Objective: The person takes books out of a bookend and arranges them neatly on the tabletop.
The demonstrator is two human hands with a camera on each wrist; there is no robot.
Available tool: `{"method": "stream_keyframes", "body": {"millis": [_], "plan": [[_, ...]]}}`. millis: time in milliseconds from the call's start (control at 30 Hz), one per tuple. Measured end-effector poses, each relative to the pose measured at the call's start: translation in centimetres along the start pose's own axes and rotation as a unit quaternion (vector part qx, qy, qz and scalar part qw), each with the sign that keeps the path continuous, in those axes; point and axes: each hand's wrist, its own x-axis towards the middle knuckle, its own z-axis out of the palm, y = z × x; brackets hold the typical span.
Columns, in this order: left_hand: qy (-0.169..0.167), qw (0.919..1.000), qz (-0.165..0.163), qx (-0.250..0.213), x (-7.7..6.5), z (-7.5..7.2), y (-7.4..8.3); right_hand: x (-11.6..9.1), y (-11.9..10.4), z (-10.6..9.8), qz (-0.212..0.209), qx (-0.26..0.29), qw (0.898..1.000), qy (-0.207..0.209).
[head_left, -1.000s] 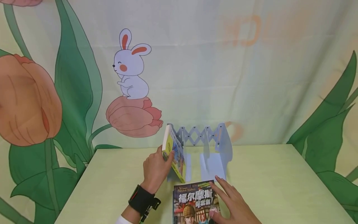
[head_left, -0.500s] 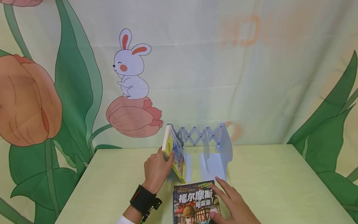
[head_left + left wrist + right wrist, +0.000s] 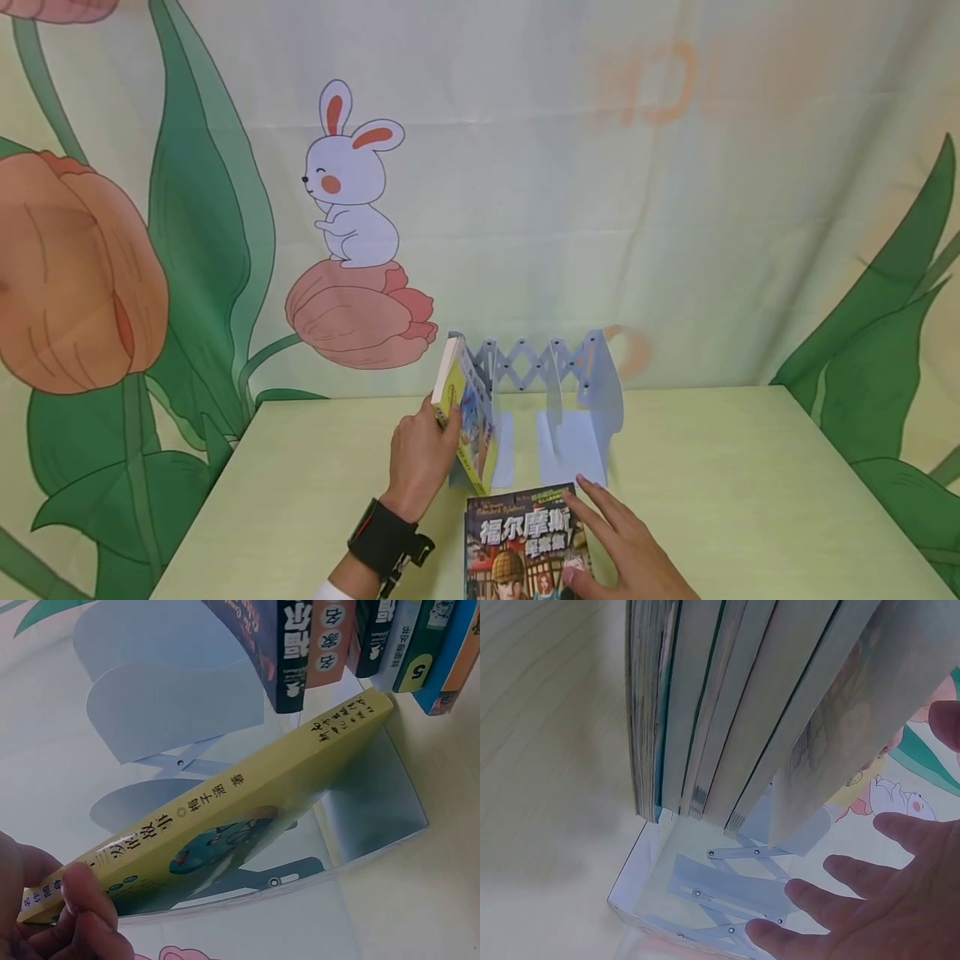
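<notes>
My left hand [image 3: 420, 462] grips a thick yellow book [image 3: 477, 421] near the upper end of its spine, thumb on one cover. The book stands on edge, leaning, in the leftmost section of a pale blue expandable bookend rack [image 3: 573, 446]. Black characters run along its yellow spine [image 3: 202, 796] in the left wrist view. My right hand [image 3: 626, 546] hovers with spread fingers at the right edge of a stack of books; whether it touches them I cannot tell. On top of the stack lies a dark comic-style book [image 3: 517, 542]. Several page edges of the stack [image 3: 727, 712] show in the right wrist view.
The rack's crisscross back bars [image 3: 521, 364] and upright dividers [image 3: 555, 396] stand toward the back of the pale green table [image 3: 720, 483]. A curtain [image 3: 495, 208] printed with a rabbit and tulips hangs behind. Several coloured spines [image 3: 330, 641] face the left wrist camera.
The yellow book and my left fingers have shifted slightly; the book's lower front corner now sits a little nearer and further left. My right hand and the stack look unchanged.
</notes>
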Motion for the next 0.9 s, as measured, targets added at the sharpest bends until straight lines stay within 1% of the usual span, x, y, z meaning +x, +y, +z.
{"method": "stream_keyframes", "body": {"millis": [133,267,333,567,667,900], "plan": [[0.001,0.9999,-0.004,-0.016,-0.15,0.14,-0.24,0.03,-0.04,-0.07,0.000,-0.005,1.000,-0.001],[0.005,0.9996,0.005,-0.028,-0.25,0.29,-0.46,0.07,-0.13,-0.14,0.003,-0.004,1.000,-0.002],[0.008,0.9995,0.010,-0.029,-0.27,0.31,-0.48,0.06,-0.14,-0.14,0.005,-0.002,1.000,-0.002],[0.020,0.9992,0.018,-0.029,-0.22,0.26,-0.23,0.05,0.04,-0.04,-0.014,-0.012,1.000,0.014],[0.027,0.9989,0.024,-0.031,-0.23,0.28,-0.18,0.05,0.10,-0.03,-0.015,-0.014,1.000,0.014],[0.054,0.9974,0.040,-0.025,-0.49,0.27,-0.18,0.02,0.23,-0.11,-0.030,-0.019,0.999,0.021]]}}
